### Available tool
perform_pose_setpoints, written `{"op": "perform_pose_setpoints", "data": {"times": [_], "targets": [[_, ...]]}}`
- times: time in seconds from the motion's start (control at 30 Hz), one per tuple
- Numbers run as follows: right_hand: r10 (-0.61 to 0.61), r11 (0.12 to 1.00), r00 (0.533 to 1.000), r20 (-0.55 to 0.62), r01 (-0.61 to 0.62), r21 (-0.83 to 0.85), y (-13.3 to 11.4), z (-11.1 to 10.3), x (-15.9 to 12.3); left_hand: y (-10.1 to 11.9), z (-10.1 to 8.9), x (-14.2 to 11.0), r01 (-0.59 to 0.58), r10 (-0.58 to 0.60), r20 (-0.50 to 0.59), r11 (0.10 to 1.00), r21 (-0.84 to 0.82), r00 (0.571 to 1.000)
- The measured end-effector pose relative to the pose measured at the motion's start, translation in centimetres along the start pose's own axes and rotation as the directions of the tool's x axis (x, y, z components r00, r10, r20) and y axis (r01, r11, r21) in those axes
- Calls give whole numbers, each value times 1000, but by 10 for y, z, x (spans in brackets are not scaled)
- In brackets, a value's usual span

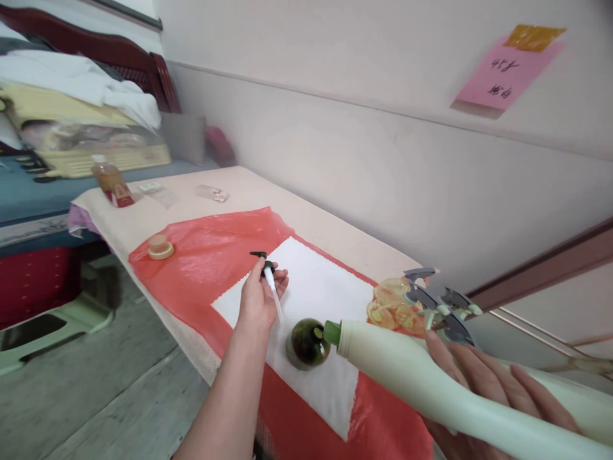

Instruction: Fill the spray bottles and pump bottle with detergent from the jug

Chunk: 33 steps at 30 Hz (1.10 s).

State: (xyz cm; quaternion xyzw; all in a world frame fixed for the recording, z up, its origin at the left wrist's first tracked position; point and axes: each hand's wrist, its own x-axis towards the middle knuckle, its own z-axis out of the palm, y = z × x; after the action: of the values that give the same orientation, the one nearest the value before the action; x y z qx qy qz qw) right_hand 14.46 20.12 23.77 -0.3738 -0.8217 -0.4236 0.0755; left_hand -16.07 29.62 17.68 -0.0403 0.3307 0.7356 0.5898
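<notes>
My left hand [258, 297] is closed round a black pump dispenser head [267, 266], its white dip tube [274, 287] pointing down over a white scalloped cloth [313, 281]. Beside the tube, a rounded dark green bottle [306, 345] stands on the cloth. From the right, my right hand [498, 377] grips a large pale green plastic thing [387, 358] with a long tapering body; its exact kind I cannot tell. A green tip [332, 333] at its narrow end is close by the bottle; whether they touch is unclear. Part of the right hand is hidden behind it.
A red plastic sheet [205, 243] lies under the cloth, with a round tan lid [160, 247] on it. Grey curved blades [445, 306] and a yellowish bundle [395, 303] are at right. An amber bottle [111, 182] stands far left. A pink note [510, 73] hangs on the wall.
</notes>
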Motion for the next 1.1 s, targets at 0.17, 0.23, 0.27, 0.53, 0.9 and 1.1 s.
{"op": "perform_pose_setpoints", "data": {"times": [0.17, 0.23, 0.27, 0.53, 0.9, 1.1], "targets": [[-9, 999, 1000, 19, 9, 31, -1, 0, -1, 0, 0, 0, 2, -2, 0, 1000, 1, 1000], [-6, 999, 1000, 17, 6, 39, -1, -1, -1, 0, 0, 1, 3, -3, -1, 1000, 1, 1000], [-5, 999, 1000, 19, 4, 42, -1, -1, -1, 0, 0, 1, 2, -2, -2, 1000, 0, 1000], [-14, 999, 1000, 28, 13, 45, 1, -2, 0, -1, 0, 1, -1, 1, -5, 1000, -6, 1000], [-30, 1000, 999, 21, 30, -1, 1, -3, 4, 0, 0, 1, -2, 2, -7, 1000, -8, 1000], [-77, 997, 997, 8, 77, -17, 4, 1, 1, 0, 1, 1, 0, 0, -12, 1000, -5, 1000]]}}
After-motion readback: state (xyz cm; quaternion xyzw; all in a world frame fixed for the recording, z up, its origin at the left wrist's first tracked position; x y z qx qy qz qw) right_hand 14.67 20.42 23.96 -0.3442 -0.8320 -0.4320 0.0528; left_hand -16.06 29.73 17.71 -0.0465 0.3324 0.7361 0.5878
